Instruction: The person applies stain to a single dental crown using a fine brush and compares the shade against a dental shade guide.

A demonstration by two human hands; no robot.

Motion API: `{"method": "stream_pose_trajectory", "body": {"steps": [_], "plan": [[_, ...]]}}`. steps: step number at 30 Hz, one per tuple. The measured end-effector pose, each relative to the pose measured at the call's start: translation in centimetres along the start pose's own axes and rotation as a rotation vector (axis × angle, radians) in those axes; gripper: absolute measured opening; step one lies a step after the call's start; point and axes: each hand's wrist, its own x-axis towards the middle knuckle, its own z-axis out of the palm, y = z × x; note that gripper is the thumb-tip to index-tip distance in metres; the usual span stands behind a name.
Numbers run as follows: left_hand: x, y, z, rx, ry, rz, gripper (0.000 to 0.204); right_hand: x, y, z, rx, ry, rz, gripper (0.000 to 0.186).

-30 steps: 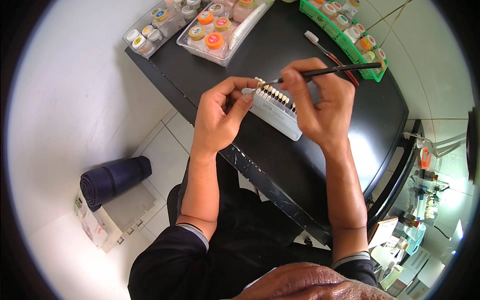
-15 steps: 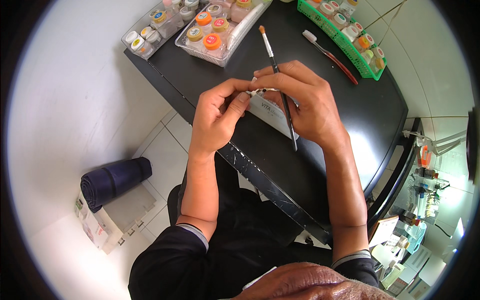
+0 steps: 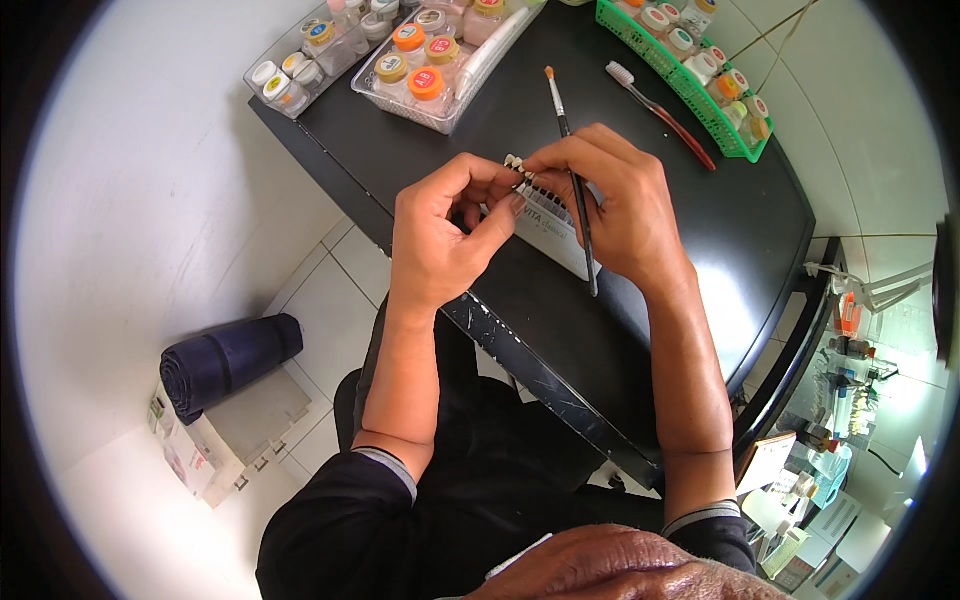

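A tooth shade guide [image 3: 550, 238], a long pale grey holder with a row of tooth-coloured tabs, is held just above the black table. My left hand [image 3: 435, 235] closes thumb and fingertips around its left end. My right hand [image 3: 628, 200] has its thumb and index finger pinched at the tabs beside the left fingertips; exactly what they grip there is hidden. A slim brush [image 3: 582, 220] with a black handle and brown bristles also sits in my right hand, its bristles pointing away from me. Two or so tooth tabs [image 3: 514, 163] stick out past my fingertips.
A toothbrush [image 3: 655, 105] with a red handle lies at the far right of the table [image 3: 620, 365]. Behind it stands a green basket [image 3: 742, 151] of small jars. Clear baskets of jars stand at the far left, one with a mesh rim [image 3: 405, 112]. A wall rises at left.
My right hand has shifted slightly, its index finger now bent down at the tabs, and the brush has swung a little upright. More tooth tabs show. My left hand has moved slightly right.
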Motion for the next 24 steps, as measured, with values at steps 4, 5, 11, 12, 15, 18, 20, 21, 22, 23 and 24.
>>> {"method": "stream_pose_trajectory", "body": {"steps": [4,5,11,12,15,18,20,21,22,23,24], "plan": [[-0.1,-0.3,0.1,0.075,0.025,0.041,0.009,0.1,0.1,-0.2,0.017,-0.018,0.037,0.011],[-0.1,-0.4,0.1,0.076,0.025,0.040,0.009,0.1,0.3,-0.2,0.037,-0.015,0.024,0.012],[-0.1,-0.3,-0.3,-0.014,0.020,-0.097,0.006,0.5,-1.1,-2.3,0.357,0.165,0.312,0.026],[-0.1,-0.2,-0.2,-0.028,0.043,-0.092,0.004,0.5,-1.1,-2.4,0.294,0.172,0.234,0.034],[-0.2,-0.2,-0.2,-0.061,0.068,-0.095,0.002,0.6,-1.9,-1.7,0.265,0.160,0.215,0.034],[-0.2,-0.1,-0.3,-0.099,0.071,-0.108,0.004,0.2,-1.5,-0.5,0.256,0.107,0.176,0.028],[-0.2,-0.1,-0.3,-0.120,0.070,-0.112,0.005,0.5,-1.9,-0.5,0.128,0.077,0.134,0.024],[-0.2,-0.2,-0.2,-0.120,0.071,-0.105,0.005,0.4,-1.7,-0.4,0.125,0.077,0.134,0.024],[-0.1,-0.2,-0.2,-0.120,0.071,-0.097,0.005,0.3,-1.3,-0.3,0.168,0.140,0.143,0.024],[-0.1,-0.2,-0.2,-0.120,0.071,-0.098,0.005,0.2,-1.0,-0.2,0.215,0.202,0.152,0.024],[-0.1,-0.3,-0.2,-0.115,0.064,-0.094,0.005,0.3,-0.9,-0.5,0.215,0.202,0.153,0.024]]}}
